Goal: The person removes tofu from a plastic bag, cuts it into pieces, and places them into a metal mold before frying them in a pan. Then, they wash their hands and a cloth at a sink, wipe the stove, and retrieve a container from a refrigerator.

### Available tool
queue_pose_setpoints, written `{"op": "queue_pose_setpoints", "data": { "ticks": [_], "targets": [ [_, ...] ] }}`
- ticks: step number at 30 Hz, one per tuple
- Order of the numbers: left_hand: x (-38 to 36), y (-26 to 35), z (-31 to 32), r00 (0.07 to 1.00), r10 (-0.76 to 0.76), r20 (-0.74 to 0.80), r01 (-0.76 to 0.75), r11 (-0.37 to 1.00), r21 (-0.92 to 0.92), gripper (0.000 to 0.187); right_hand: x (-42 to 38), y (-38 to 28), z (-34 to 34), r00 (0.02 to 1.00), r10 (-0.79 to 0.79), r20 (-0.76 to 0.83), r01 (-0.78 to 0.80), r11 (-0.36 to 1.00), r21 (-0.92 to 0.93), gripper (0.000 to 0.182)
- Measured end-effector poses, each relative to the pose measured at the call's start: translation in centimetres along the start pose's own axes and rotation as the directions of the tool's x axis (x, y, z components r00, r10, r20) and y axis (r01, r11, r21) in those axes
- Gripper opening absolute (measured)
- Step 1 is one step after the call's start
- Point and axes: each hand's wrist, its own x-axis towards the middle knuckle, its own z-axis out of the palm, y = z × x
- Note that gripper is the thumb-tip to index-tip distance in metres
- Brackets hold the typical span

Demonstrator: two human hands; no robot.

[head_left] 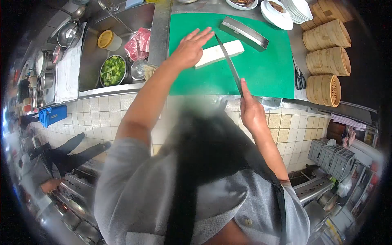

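Observation:
On the green cutting board point(265, 77) lies a long white rectangular block point(208, 58), smooth like firm tofu or a pressed cake. My right hand point(252, 112) is closed around the handle of a long knife point(231, 67), whose blade crosses over the block at a slant. My left hand point(190, 50) is at the block's left end, palm down with fingers stretched toward the knife's tip. Behind the block, a long metal box mould point(245, 33) rests on the board.
Left is a sink point(92, 55) with a bowl of chopped greens point(113, 70), raw meat point(139, 44) and a yellow-lidded tub point(109, 40). Bamboo steamers point(322, 90), black-handled scissors point(300, 77) and stacked white plates point(297, 12) stand right. Another person point(45, 163) is at the lower left.

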Motion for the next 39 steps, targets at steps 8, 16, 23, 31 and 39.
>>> {"op": "queue_pose_setpoints", "data": {
  "ticks": [8, 16, 23, 31, 39],
  "targets": [
    [0.3, -0.7, 1.1, 0.995, 0.006, 0.098, -0.012, 0.998, 0.059, 0.066, 0.3, 0.1, 0.5, 1.0, -0.013, 0.016, 0.014, 0.998, -0.066, 0.064],
    [0.3, -1.2, 1.2, 0.992, 0.011, 0.128, -0.019, 0.998, 0.061, 0.058, 0.6, 0.0, 0.4, 0.999, 0.015, 0.047, -0.01, 0.995, -0.104, 0.068],
    [0.5, -1.4, 1.3, 0.987, 0.0, 0.162, -0.006, 0.999, 0.035, 0.049, 0.5, 0.4, 1.1, 0.999, 0.01, 0.051, -0.004, 0.995, -0.1, 0.075],
    [1.0, -1.4, 1.4, 0.968, -0.075, 0.241, 0.074, 0.997, 0.014, 0.049, 0.7, 0.8, 2.4, 0.993, 0.05, 0.107, -0.033, 0.987, -0.158, 0.073],
    [1.8, -2.0, 2.3, 0.902, -0.17, 0.397, 0.162, 0.985, 0.055, 0.061, 1.9, 0.8, 2.7, 0.972, 0.098, 0.212, -0.065, 0.985, -0.157, 0.069]
  ]
}}
